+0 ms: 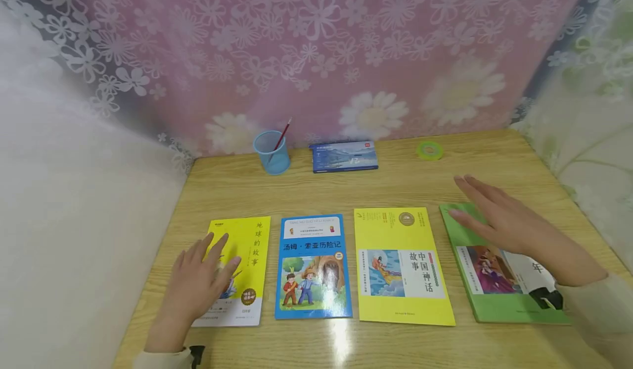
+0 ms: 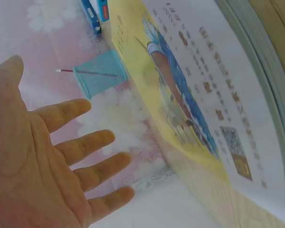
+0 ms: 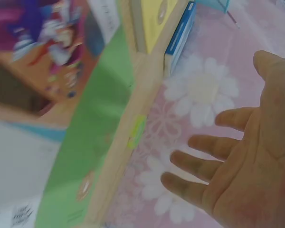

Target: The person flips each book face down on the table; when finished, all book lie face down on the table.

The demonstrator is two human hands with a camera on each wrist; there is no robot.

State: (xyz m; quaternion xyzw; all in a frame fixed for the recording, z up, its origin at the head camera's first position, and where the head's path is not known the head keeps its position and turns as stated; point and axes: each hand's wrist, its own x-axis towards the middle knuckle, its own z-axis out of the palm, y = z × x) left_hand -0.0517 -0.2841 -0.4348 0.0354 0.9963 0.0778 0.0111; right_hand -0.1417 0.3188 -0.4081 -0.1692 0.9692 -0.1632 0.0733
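Note:
Four books lie in a row, covers up. Over the leftmost, a yellow and white book (image 1: 254, 281), my left hand (image 1: 198, 281) hovers with fingers spread; the left wrist view shows its bare palm beside that book's cover (image 2: 194, 61). To its right come a blue book (image 1: 314, 267) with two cartoon figures and a yellow book (image 1: 400, 308) with a picture panel. On the far right my right hand (image 1: 514, 231) is held above a green book (image 1: 514, 315), partly hiding its cover. In the right wrist view that palm (image 3: 261, 156) holds nothing.
At the back of the wooden table (image 1: 395, 188) stand a light blue mesh cup (image 1: 274, 157) with a dark red pencil (image 1: 281, 138), a flat blue box (image 1: 344, 157) and a yellow-green tape roll (image 1: 429, 150). A pink floral curtain (image 1: 296, 56) hangs behind them.

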